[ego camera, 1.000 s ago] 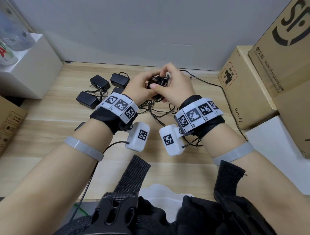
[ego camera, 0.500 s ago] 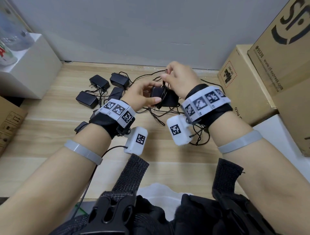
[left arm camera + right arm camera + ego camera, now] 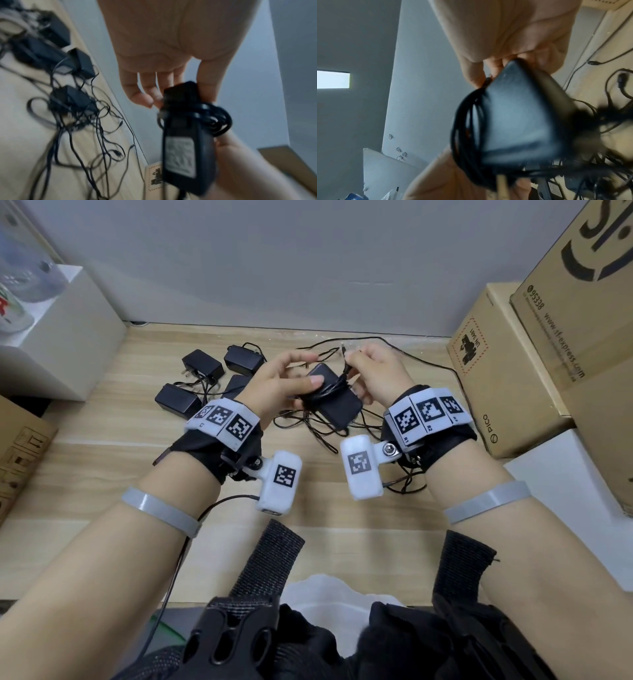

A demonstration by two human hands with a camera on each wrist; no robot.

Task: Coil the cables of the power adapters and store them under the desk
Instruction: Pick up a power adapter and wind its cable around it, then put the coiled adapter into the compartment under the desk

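Observation:
My left hand grips a black power adapter above the wooden desk, thumb on its top face. Its thin cable is wound round the adapter's middle in several turns. My right hand pinches the cable's free end, and the plug tip sticks up just above the fingers. In the left wrist view the adapter shows its label, with the coil beside my left fingers. The right wrist view shows the adapter and the cable loops, blurred.
Several more black adapters lie at the back left of the desk, with loose tangled cables under my hands. Cardboard boxes stand on the right, a white box on the left, and a grey wall behind.
My hands have drawn apart. The right hand pulled the cable's end up and to the right, and the adapter now lies lengthwise in my left hand with the wound cable showing.

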